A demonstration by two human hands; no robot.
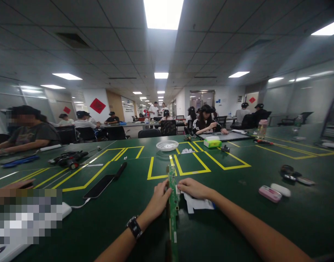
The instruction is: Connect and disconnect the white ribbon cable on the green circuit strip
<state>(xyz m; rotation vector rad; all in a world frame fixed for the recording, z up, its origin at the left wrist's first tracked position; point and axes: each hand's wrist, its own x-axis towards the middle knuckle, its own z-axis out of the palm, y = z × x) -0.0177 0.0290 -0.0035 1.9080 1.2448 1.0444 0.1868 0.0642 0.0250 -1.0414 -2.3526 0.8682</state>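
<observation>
The green circuit board [172,203], standing upright above the table [109,233], appears light, stiff and fragile, best held by its edges; left hand [158,199] fingers grip it, right hand [195,188] fingers pinch something indistinct beside it.

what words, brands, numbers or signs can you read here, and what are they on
No text reads clearly enough to quote.
Circuit board between the hands: markings too small; its pale label is unreadable.
Far wall lettering: dark lines, too small and blurred.
Large red diamond sign: dark design, illegible.
Green tissue pack: any print too blurred.
</observation>
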